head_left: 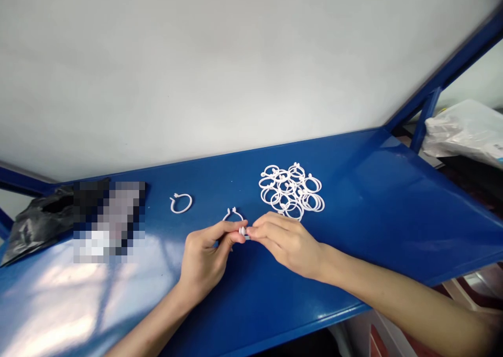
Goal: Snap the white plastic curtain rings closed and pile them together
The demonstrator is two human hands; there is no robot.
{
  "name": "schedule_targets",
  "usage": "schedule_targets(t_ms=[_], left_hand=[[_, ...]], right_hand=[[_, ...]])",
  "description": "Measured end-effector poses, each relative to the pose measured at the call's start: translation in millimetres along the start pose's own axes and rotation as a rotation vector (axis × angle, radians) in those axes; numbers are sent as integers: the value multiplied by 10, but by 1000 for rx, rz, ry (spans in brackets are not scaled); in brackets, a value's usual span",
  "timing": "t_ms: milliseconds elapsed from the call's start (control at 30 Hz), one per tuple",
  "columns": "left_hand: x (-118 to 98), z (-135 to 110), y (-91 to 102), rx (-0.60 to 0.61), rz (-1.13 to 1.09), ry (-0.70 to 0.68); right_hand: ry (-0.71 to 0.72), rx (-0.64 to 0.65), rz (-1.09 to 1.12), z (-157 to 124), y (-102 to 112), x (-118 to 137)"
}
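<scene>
Both my hands meet over the front middle of the blue table. Between thumb and fingertips, my left hand [204,255] pinches a white plastic ring [242,231] by its knobbed end. My right hand [288,244] has its fingers closed on the same ring from the other side. Most of that ring is hidden by my fingers. Just behind my left fingers shows another white open ring [233,211] with two knobs, partly covered. A single open ring [191,204] lies apart to the left. Beyond my right hand is a loose pile of several similar rings [291,187].
The blue table [220,174] runs along a pale wall. On its left lie a black plastic bag [35,221] and a blurred-out flat object [118,210]. Blue frame bars [426,119] and a clear plastic bag [463,129] stand at the right.
</scene>
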State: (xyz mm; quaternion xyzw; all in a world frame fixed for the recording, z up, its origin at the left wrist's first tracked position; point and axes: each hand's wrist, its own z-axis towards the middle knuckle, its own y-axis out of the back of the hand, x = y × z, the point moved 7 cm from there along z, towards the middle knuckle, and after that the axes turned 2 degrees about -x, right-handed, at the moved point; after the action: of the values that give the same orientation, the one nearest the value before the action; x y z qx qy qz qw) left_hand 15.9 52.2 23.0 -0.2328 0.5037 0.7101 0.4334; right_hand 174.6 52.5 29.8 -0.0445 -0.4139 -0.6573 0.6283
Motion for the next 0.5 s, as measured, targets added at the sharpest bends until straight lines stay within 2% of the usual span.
schedule_targets(t_ms=[300, 500], left_hand=[[-179, -66, -42, -52, 110, -283], [-225, -46, -52, -19, 126, -375]], right_hand=[[143, 140, -225, -85, -31, 79], [186, 158, -330, -64, -68, 127]])
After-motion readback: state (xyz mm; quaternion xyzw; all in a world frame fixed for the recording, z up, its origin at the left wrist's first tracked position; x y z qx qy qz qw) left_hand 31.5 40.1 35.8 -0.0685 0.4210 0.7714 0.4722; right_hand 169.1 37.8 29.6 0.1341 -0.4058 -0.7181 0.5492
